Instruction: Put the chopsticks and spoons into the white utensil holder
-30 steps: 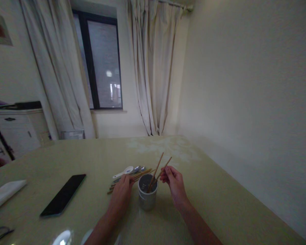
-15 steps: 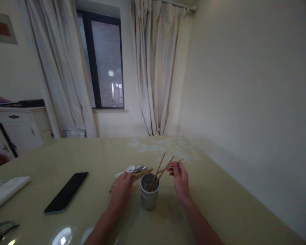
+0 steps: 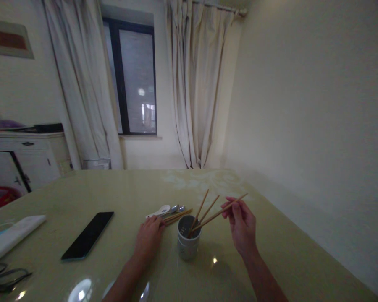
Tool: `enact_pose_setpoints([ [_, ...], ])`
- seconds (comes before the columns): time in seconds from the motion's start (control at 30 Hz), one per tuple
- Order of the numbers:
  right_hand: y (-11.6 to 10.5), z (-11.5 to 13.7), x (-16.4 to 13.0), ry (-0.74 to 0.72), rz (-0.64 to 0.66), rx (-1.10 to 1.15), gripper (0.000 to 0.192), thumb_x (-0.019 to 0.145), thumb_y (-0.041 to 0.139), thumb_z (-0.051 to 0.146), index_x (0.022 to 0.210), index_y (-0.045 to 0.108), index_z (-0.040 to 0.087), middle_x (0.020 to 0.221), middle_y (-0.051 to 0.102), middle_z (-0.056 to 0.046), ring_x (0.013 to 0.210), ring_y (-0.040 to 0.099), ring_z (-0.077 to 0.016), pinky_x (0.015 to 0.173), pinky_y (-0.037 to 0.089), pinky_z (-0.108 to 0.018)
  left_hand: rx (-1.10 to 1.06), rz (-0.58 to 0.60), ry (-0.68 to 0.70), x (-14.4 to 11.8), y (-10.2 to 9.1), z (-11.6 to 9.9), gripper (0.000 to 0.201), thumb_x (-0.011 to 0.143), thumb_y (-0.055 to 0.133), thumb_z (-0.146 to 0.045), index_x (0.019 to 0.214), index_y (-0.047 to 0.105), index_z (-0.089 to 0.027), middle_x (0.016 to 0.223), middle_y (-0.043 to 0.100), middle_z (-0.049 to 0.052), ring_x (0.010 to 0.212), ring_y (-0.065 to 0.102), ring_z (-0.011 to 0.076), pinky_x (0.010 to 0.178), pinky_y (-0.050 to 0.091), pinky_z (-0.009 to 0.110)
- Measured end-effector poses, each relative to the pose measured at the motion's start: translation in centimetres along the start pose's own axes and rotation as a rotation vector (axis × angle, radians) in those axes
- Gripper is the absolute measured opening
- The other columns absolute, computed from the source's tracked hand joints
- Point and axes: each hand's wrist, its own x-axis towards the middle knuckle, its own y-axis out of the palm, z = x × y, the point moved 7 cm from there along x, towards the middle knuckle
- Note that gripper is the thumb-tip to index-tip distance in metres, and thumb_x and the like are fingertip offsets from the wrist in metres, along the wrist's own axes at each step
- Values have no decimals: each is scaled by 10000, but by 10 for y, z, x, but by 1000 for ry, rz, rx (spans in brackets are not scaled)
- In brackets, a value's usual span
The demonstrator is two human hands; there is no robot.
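Note:
A grey perforated utensil cup [image 3: 188, 246] stands on the table [image 3: 271, 251] between my hands. Two wooden chopsticks [image 3: 204, 208] lean in it. My right hand [image 3: 242, 226] pinches a third chopstick [image 3: 222, 212], whose lower tip points into the cup's mouth. To the cup's left, my left hand [image 3: 148, 238] rests on a pile of chopsticks [image 3: 176, 216] that lies flat on the table, with a white spoon [image 3: 159, 210] and metal spoons [image 3: 177, 208] just behind it.
A black phone [image 3: 88, 235] lies left of the pile. A white folded item [image 3: 12, 235] and dark cables [image 3: 4, 279] sit at the table's left edge. A wall runs along the right; a white cabinet [image 3: 25, 159] and curtained window stand behind.
My right hand has let go of the two chopsticks in the cup, taken another chopstick and moved right with it. The view has shifted slightly.

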Motion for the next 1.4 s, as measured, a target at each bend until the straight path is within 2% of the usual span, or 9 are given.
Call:
enact_pose_setpoints([
  [0.1,15,-13,-8,109,90,24,435,792,883,565,1005,806,193,903,786,-78,642,683,-154,601,561,-280,31,-34,11,-3,1,-2,267,1007,474,-249,1029,739,-225,1183,751,98,1170,656,296,1011,471,408],
  [0.3,1,-72,-16,308,-84,34,462,676,910,637,779,768,209,707,712,-9,574,611,-128,536,501,-235,-74,-47,21,-5,2,-15,288,1001,420,-219,1018,708,-221,1149,765,105,1135,681,306,1008,478,460],
  [0.43,20,-122,-35,519,126,-117,500,602,939,627,798,791,192,712,748,-37,611,656,-182,613,539,-303,-380,-25,50,-5,3,-30,285,1001,408,-275,1034,685,-216,1149,757,113,1086,702,276,951,535,405],
  [0.53,35,-133,-44,551,234,-93,520,615,937,613,881,812,184,797,801,-72,705,725,-243,703,575,-367,-551,-37,100,-8,1,-39,281,985,420,-285,1040,687,-219,1147,751,115,1072,707,264,928,561,388],
  [0.83,33,-109,-35,457,173,-92,504,670,919,622,916,800,198,908,814,-80,835,742,-241,755,563,-333,-602,-49,240,-9,-2,-51,308,985,459,-254,1085,750,-247,1147,764,105,1096,703,253,977,572,378],
  [1.0,-10,-60,0,125,-159,-118,509,736,872,624,986,755,197,918,785,-53,797,711,-187,759,563,-314,-279,-108,94,-1,-7,-25,358,1021,416,-213,1144,751,-229,1208,759,99,1120,686,258,1012,526,396],
  [1.17,-56,-10,23,-124,-373,7,479,751,889,558,1028,739,197,866,734,-3,734,647,-125,717,544,-257,55,-29,-40,-1,-6,0,338,1036,446,-235,1222,727,-219,1277,727,108,1205,635,286,1002,479,416],
  [1.27,-60,2,23,-144,-395,69,472,738,907,542,1024,746,202,819,706,14,687,611,-108,644,519,-222,70,12,-22,-2,-5,-1,319,1039,458,-237,1206,729,-232,1293,718,100,1236,619,289,997,465,419],
  [1.4,-38,2,14,-87,-277,61,457,741,915,530,1038,768,214,816,710,1,681,607,-118,622,520,-226,62,22,-12,-2,-4,-2,280,1034,472,-250,1117,738,-236,1231,732,88,1196,637,284,990,462,417],
])
